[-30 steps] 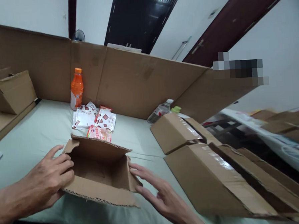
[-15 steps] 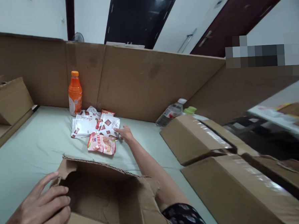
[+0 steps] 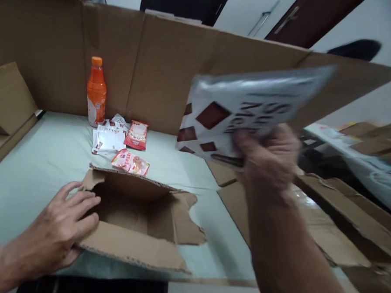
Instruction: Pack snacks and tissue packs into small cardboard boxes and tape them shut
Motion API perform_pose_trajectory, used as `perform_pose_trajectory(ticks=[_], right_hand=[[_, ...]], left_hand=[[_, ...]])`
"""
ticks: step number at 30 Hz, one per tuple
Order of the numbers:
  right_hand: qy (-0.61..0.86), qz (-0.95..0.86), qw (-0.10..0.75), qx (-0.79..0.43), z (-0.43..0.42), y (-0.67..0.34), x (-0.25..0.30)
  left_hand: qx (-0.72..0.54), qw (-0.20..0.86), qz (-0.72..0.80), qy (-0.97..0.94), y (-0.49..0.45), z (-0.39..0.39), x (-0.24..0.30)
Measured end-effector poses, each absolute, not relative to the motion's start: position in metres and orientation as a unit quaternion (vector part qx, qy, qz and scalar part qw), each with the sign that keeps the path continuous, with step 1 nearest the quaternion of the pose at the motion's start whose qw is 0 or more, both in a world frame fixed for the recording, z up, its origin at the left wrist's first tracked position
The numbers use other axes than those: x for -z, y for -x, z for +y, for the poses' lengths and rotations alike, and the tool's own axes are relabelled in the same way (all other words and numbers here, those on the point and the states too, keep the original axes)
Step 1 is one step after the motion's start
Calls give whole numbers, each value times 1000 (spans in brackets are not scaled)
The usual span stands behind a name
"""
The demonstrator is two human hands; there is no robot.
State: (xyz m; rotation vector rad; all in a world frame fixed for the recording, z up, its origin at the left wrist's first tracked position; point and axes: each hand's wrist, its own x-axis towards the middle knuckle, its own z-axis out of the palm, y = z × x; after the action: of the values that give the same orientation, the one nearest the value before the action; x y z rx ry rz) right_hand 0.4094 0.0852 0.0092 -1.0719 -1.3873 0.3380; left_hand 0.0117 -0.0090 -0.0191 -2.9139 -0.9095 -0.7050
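Observation:
My right hand (image 3: 268, 158) is raised close to the camera, fingers closed on a white snack packet (image 3: 246, 109) printed with dark red squares. My left hand (image 3: 63, 225) rests flat, fingers apart, against the left flap of a small open cardboard box (image 3: 137, 219) at the table's near edge. The box looks empty inside. Beyond the box lie a pink snack packet (image 3: 130, 162), a red one (image 3: 136, 134) and white packets (image 3: 108, 140), with an orange drink bottle (image 3: 96, 92) standing behind them.
A tall cardboard screen (image 3: 165, 65) walls off the back of the pale green table (image 3: 38, 150). Flattened cardboard boxes (image 3: 320, 218) lie to the right, partly hidden by my arm. Another cardboard box (image 3: 6, 99) stands at the far left.
My right hand reached out to the pile of packets, took the white packet with red squares and lifted it up close to the camera. My left hand stayed on the box.

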Motion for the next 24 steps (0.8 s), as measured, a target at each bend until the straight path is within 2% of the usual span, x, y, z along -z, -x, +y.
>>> perform_pose_trajectory(ticks=[1, 3, 5, 7, 9, 12, 14, 16, 18, 20, 24], right_hand=[[448, -589, 660, -129, 62, -403, -21], [434, -605, 656, -123, 20, -384, -36], [409, -681, 592, -138, -8, -365, -43], [373, -782, 463, -186, -20, -349, -44], [368, -853, 290, -229, -18, -334, -40], [401, -886, 76, -219, -3, -307, -27], [383, -893, -29, -235, 6, -287, -17], [333, -897, -89, -278, 11, -271, -10], [292, -900, -99, -309, 10, -269, -10], [280, -902, -49, -326, 7, -282, -17], [348, -842, 220, -348, 27, -330, -33]], left_hand=[[212, 16, -290, 933, -15, -9, 17], [188, 42, -297, 935, -20, -11, 15], [176, 61, -310, 932, -23, -16, 14], [181, 68, -325, 926, -22, -23, 14], [195, 67, -342, 917, -20, -31, 13], [234, 82, -354, 902, -17, -38, 7], [237, 75, -340, 907, -20, -40, 1], [197, 46, -308, 930, -25, -38, -2], [133, 18, -276, 952, -29, -33, 2], [86, 0, -259, 962, -31, -27, 10], [62, -40, -259, 963, -28, -17, 21]])
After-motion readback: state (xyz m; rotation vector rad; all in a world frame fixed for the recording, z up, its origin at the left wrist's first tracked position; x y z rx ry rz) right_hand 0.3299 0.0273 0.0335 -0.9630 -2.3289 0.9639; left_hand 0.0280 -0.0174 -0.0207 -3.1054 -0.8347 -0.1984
